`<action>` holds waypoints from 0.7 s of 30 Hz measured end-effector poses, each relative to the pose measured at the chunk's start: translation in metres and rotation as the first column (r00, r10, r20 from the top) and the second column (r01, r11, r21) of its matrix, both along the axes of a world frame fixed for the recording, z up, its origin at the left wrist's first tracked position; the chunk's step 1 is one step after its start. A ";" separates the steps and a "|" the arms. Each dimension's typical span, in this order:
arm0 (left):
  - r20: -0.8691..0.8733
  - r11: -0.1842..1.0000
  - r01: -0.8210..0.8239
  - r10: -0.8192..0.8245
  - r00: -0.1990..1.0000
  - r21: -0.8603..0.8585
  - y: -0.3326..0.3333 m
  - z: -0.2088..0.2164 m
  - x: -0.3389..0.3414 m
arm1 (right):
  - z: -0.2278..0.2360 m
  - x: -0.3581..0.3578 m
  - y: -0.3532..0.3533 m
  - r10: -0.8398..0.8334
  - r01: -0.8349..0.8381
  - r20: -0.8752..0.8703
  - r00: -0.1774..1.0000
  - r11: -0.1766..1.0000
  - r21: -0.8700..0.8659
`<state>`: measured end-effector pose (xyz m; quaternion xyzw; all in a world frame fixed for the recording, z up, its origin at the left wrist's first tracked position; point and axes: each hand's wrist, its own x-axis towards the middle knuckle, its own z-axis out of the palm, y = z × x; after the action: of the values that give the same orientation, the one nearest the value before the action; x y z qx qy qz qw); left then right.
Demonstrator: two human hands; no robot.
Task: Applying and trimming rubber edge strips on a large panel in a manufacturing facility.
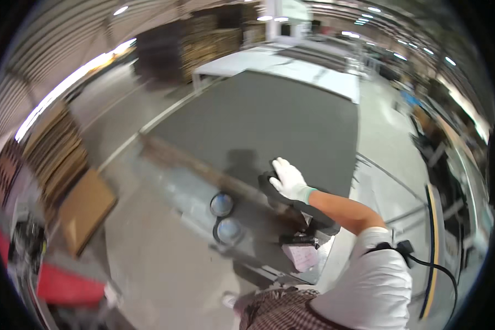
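Note:
My right hand [290, 180], in a white glove with a green cuff, reaches over the near edge of a large dark grey sheet [280, 113]. Its fingers are stretched out and hold nothing. They look to rest on the sheet or just above it; the exact contact cannot be told. Under the wrist, a dark, curved shape [327, 223] is partly hidden by my forearm. A worn brown strip [203, 168] runs along the sheet's near side. Before it, a grey metal ledge [176, 184] carries two round, bluish discs with dark rims [221, 204]. My left hand is out of view.
A pinkish paper pad [301, 257] sits at the ledge's near corner. Beyond the sheet stands a white table [324, 80]. Stacked brown boards [55, 148] and a red object [71, 285] are at left. A black cord [445, 269] trails from my right sleeve.

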<state>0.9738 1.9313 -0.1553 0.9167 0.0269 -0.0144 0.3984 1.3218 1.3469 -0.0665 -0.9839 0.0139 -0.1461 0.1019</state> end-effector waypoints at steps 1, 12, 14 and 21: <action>-0.147 0.998 -0.032 0.023 0.989 -0.057 0.024 -0.010 0.032 | -0.027 0.018 -0.016 -0.093 0.097 0.037 0.995 0.991 -0.095; -0.062 0.927 0.372 -0.375 0.925 -0.048 0.166 -0.043 0.384 | -0.041 0.177 0.018 -0.498 0.498 0.001 0.867 0.867 -0.004; -0.045 0.897 0.438 -0.441 0.897 -0.052 0.175 -0.048 0.476 | -0.042 0.225 0.044 -0.508 0.512 -0.063 0.859 0.855 0.081; 0.158 0.773 0.597 -0.630 0.760 0.216 0.333 -0.241 0.868 | -0.068 0.286 0.061 -0.621 0.619 -0.060 0.782 0.784 -0.040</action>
<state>1.8417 2.2642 -0.3961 0.8980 -0.3187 -0.0402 0.3007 1.6074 1.4077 -0.1347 -0.9301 0.3385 -0.1374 0.0387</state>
